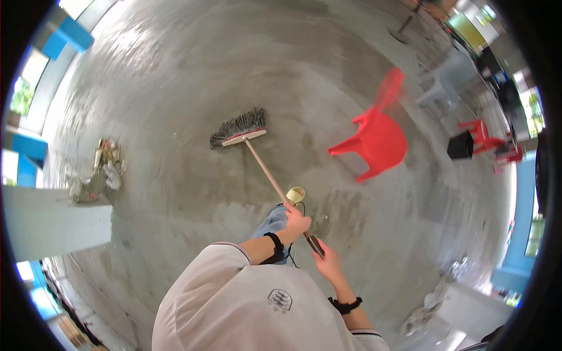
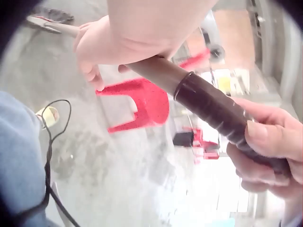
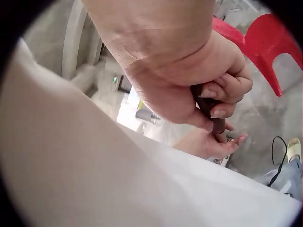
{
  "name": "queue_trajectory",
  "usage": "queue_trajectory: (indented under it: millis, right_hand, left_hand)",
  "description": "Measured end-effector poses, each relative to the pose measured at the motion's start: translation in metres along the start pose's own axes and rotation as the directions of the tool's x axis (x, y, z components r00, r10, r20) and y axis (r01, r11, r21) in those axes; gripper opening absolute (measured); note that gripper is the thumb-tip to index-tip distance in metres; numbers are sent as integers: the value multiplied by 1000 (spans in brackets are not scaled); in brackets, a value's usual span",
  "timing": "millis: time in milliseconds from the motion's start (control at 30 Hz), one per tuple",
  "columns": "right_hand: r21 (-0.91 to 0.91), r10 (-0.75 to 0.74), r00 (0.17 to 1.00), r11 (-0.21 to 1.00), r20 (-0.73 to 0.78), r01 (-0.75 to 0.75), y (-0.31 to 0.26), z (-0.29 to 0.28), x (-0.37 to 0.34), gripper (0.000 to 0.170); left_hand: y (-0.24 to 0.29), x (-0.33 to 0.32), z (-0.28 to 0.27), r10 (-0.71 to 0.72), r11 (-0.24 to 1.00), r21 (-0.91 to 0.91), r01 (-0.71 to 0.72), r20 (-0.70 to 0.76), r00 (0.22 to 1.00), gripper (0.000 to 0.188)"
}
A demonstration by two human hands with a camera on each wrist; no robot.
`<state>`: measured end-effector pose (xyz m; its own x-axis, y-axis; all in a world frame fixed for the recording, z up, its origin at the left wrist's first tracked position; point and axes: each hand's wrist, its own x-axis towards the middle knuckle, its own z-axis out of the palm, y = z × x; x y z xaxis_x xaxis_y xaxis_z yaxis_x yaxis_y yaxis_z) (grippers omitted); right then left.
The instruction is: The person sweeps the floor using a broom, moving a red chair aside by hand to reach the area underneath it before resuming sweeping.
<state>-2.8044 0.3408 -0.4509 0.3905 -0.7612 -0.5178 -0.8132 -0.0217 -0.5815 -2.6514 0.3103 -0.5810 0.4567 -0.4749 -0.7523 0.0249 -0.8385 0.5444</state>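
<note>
A broom [image 1: 266, 172] with a pale wooden handle reaches forward from the person; its wide head with dark grey bristles [image 1: 240, 126] lies on the floor. The left hand [image 1: 297, 221] grips the wooden part of the handle, its fingers [image 2: 90, 66] curled over it in the left wrist view. Higher up, at the near end, the right hand [image 1: 329, 263] holds the dark ribbed grip [image 2: 213, 106]. That hand's thumb [image 2: 265, 137] lies along the grip, and its fingers [image 3: 227, 87] close round it in the right wrist view.
A red plastic chair [image 1: 377, 140] stands on the wet-looking concrete floor [image 1: 193, 193], right of the broom. Rubbish [image 1: 108, 167] lies in a heap at left beside a pale pillar [image 1: 58, 222]. At right are a grey chair [image 1: 451, 79] and a black box [image 1: 461, 145]. A foot wears a yellow slipper [image 1: 296, 195].
</note>
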Motion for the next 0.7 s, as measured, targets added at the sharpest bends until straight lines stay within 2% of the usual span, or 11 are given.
queue_trajectory:
  millis: [100, 200, 333, 400, 433, 500, 533, 600, 633, 667, 700]
  right_hand:
    - [167, 111, 992, 981, -67, -99, 39, 31, -98, 49]
    - [241, 313, 947, 927, -71, -288, 47, 63, -191, 48]
    - [207, 399, 894, 910, -205, -358, 56, 120, -284, 43]
    - [210, 449, 869, 888, -210, -408, 46, 130, -295, 43]
    - [319, 506, 837, 844, -209, -431, 39, 135, -295, 45]
    - [470, 545, 803, 790, -243, -394, 40, 159, -291, 48]
    - [516, 525, 803, 788, -282, -335, 46, 181, -285, 48]
    - [492, 536, 815, 782, -218, -383, 25, 220, -286, 50]
    - [453, 546, 822, 781, -163, -429, 19, 236, -279, 52]
    - [495, 551, 821, 760, -150, -420, 20, 252, -269, 52]
    - [539, 518, 838, 762, -173, -360, 19, 269, -257, 54]
  left_hand:
    - [-48, -74, 28, 14, 990, 134, -39, 183, 983, 108]
    - [-120, -131, 61, 21, 927, 361, -106, 234, 972, 107]
    - [-186, -178, 74, -8, 862, 475, -176, 360, 933, 106]
    - [-193, -191, 74, -128, 716, 663, -218, 432, 893, 103]
    - [-189, -187, 69, -117, 707, 671, -222, 421, 900, 103]
    - [-174, -184, 59, -125, 366, 757, -542, 617, 777, 101]
    - [-177, -181, 57, -118, 363, 759, -540, 613, 781, 101]
    - [-206, -172, 26, -63, 583, 731, -354, 475, 878, 98]
    - [-226, -158, 11, 55, 565, 693, -447, 509, 859, 98]
    - [-250, -132, 9, 48, 527, 723, -447, 500, 865, 98]
    - [-272, -99, 5, 187, 454, 707, -542, 519, 834, 98]
